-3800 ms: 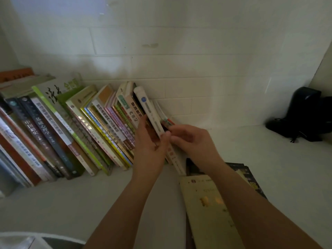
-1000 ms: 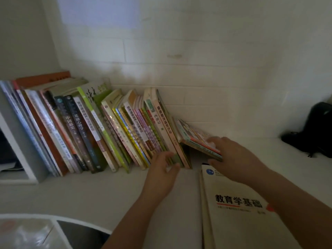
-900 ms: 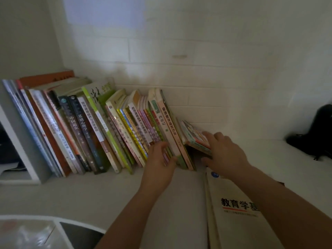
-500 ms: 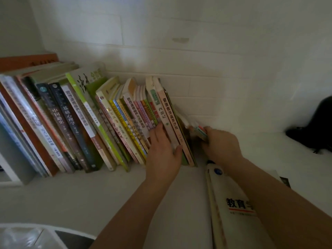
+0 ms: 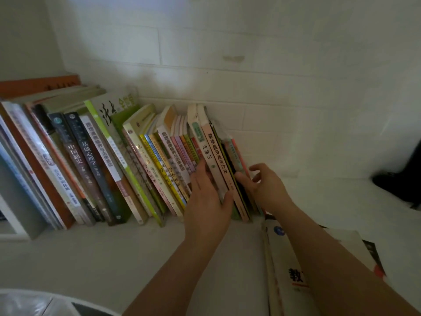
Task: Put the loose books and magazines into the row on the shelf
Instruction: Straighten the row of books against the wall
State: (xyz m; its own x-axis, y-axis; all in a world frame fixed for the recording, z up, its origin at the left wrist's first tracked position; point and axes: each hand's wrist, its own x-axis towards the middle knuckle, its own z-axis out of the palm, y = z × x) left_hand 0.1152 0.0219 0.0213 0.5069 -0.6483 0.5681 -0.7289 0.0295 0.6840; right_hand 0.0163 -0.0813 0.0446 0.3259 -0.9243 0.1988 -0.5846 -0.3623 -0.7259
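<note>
A long row of books (image 5: 136,160) stands on the white shelf (image 5: 114,258), leaning left. At its right end are a white-spined book and a pink-spined book (image 5: 216,156), then several thin colourful magazines (image 5: 237,153) standing against them. My left hand (image 5: 208,197) lies flat on the spines near the row's right end, thumb across the pink book. My right hand (image 5: 262,188) is at the row's right end with its fingers apart and its thumb touching the magazines' lower edge. A loose white book (image 5: 284,258) with a blue dot lies flat under my right forearm.
More flat books, one dark (image 5: 373,254), stick out under the white book. A black object (image 5: 405,179) sits at the far right of the shelf. A white upright panel (image 5: 18,213) bounds the row on the left. The tiled wall is close behind.
The thin magazines, lying tilted under my right hand a second ago, now stand upright at the row's right end. My right hand has loosened; my left hand slid up onto the spines.
</note>
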